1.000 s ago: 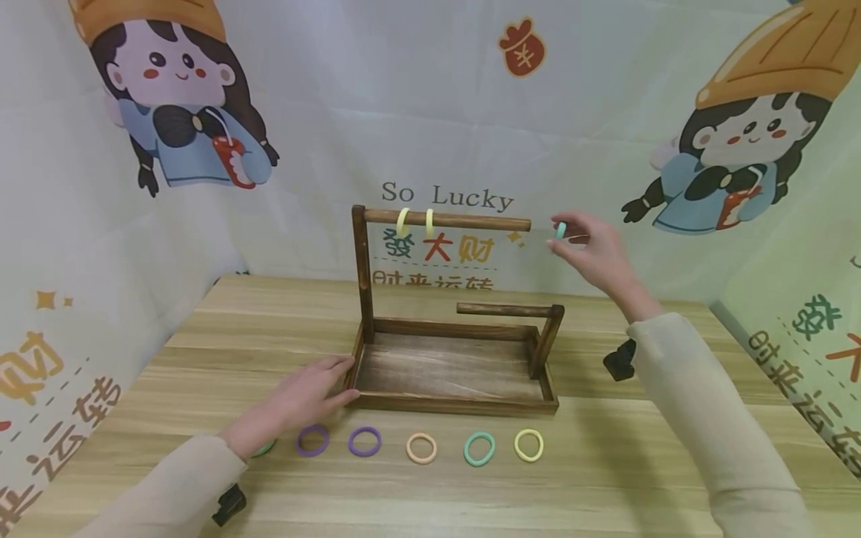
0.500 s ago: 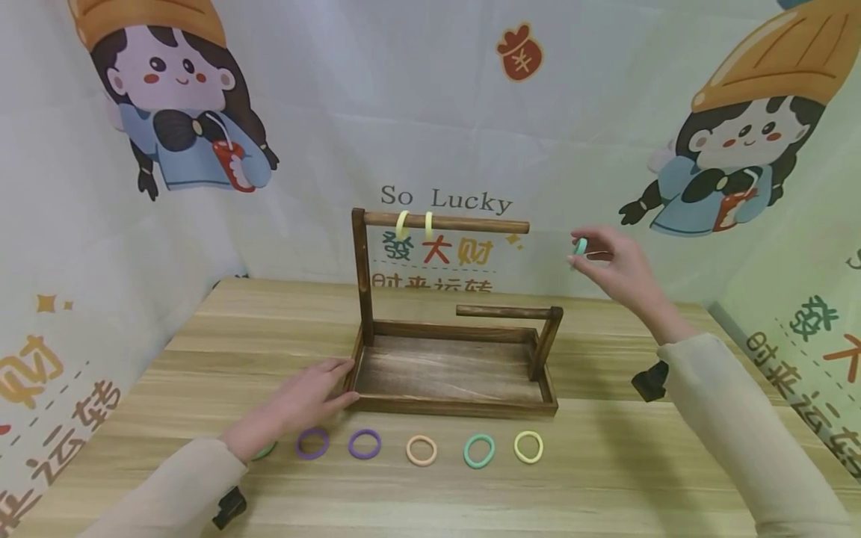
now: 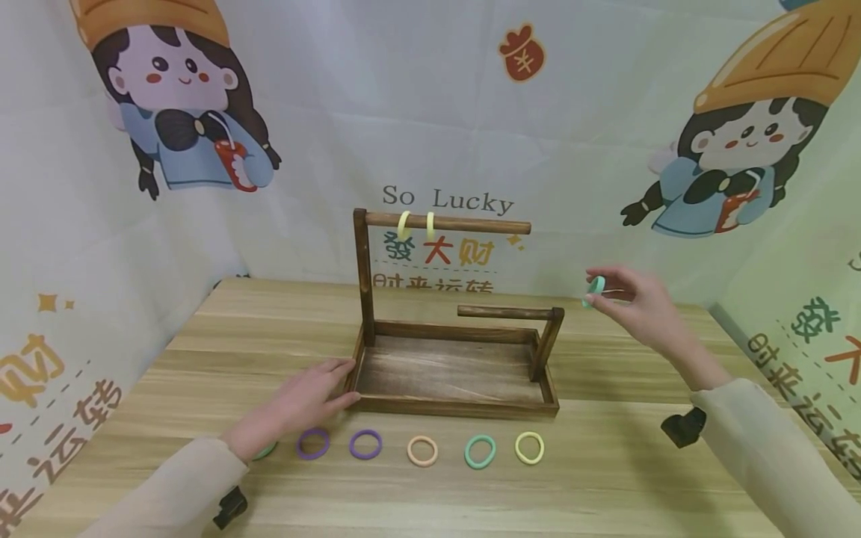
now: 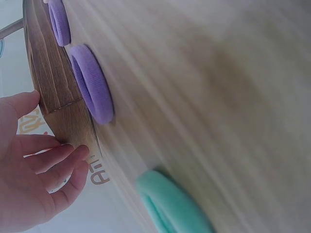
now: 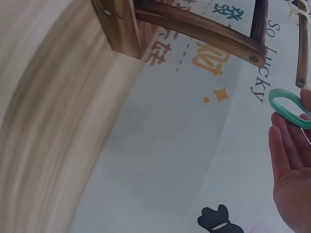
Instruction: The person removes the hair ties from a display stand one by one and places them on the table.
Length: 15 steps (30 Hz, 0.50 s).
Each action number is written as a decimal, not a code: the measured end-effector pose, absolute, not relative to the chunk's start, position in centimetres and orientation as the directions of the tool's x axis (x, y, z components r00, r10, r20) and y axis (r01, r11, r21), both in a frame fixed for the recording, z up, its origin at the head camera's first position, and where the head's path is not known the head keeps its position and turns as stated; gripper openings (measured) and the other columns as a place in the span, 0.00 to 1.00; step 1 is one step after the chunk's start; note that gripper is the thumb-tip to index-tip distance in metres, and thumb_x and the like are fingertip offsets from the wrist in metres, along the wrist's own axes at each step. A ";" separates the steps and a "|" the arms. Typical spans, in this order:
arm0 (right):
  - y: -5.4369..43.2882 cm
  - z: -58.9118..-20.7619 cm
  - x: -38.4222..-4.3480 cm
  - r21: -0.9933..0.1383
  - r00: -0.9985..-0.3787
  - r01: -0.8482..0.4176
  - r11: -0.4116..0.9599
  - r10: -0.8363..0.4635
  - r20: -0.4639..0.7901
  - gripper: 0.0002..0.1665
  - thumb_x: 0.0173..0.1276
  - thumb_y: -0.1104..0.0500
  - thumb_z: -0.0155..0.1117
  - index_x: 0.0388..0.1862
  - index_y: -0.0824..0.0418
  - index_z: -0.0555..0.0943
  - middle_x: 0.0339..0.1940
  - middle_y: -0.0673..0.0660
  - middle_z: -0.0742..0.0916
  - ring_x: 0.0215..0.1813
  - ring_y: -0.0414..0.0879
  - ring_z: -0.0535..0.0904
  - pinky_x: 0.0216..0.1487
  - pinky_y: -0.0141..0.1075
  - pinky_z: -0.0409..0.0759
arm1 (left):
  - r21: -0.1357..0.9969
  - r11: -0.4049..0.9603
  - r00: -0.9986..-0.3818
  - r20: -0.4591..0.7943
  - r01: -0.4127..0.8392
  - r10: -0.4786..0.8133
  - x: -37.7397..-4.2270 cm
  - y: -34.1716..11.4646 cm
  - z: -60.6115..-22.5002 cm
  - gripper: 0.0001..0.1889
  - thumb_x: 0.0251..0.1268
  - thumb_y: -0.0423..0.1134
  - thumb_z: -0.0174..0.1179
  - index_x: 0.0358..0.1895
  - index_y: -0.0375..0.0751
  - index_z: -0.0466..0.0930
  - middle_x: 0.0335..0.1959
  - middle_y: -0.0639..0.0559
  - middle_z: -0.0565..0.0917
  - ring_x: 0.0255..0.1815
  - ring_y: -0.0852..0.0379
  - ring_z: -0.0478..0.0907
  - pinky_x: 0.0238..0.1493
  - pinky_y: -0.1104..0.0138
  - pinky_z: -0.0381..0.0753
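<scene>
My right hand (image 3: 642, 310) pinches a mint green hair tie (image 3: 596, 288) between thumb and fingertips. It is in the air to the right of the wooden rack; the right wrist view shows the same green hair tie (image 5: 286, 110) held as a loop. Two pale yellow hair ties hang on the rack's upper bar (image 3: 480, 223), toward its post. My left hand (image 3: 296, 400) touches the left end of the rack's tray (image 3: 457, 406), thumb at the front corner. In the left wrist view its fingers are loosely bent against the wood (image 4: 73, 124).
A row of hair ties lies in front of the tray: two purple (image 3: 365, 444), one orange (image 3: 422, 450), one green (image 3: 480, 451), one yellow (image 3: 529, 447). Another green one (image 3: 265, 450) is partly under the left wrist. A lower bar (image 3: 504, 311) juts left from the short post.
My right hand has moved right and down, away from the upper bar's free end, still holding the green hair tie. My left hand has stayed at the tray.
</scene>
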State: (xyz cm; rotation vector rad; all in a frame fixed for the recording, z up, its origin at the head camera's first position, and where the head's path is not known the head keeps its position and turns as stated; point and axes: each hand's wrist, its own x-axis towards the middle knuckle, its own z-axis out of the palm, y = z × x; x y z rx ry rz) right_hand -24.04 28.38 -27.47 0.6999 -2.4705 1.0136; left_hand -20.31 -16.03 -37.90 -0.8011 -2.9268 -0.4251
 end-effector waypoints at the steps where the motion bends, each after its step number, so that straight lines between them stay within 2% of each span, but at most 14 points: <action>1: 28.5 -27.7 -23.8 -0.552 -0.814 -0.562 0.616 -0.295 0.500 0.20 0.59 0.65 0.61 0.51 0.68 0.73 0.43 0.62 0.79 0.39 0.36 0.77 0.40 0.20 0.73 | 0.243 0.825 -0.860 0.147 0.510 0.488 -20.3 -16.0 -37.9 0.30 0.61 0.48 0.53 0.58 0.26 0.64 0.56 0.32 0.67 0.54 0.36 0.66 0.51 0.48 0.66; 6: 29.1 -28.7 -22.4 -0.607 -0.850 -0.517 0.603 -0.282 0.444 0.21 0.60 0.61 0.60 0.52 0.65 0.73 0.43 0.61 0.80 0.39 0.34 0.77 0.37 0.23 0.75 | 0.244 0.821 -0.857 0.153 0.516 0.493 -20.3 -16.0 -37.8 0.30 0.61 0.48 0.54 0.57 0.26 0.64 0.55 0.32 0.68 0.53 0.36 0.66 0.51 0.48 0.66; 15: 29.8 -31.2 -20.7 -0.719 -0.891 -0.453 0.527 -0.296 0.344 0.22 0.61 0.60 0.60 0.53 0.66 0.72 0.45 0.62 0.79 0.40 0.39 0.79 0.37 0.30 0.77 | 0.244 0.820 -0.855 0.156 0.519 0.495 -20.3 -16.0 -37.9 0.30 0.61 0.48 0.53 0.58 0.26 0.64 0.55 0.32 0.68 0.54 0.36 0.66 0.52 0.48 0.66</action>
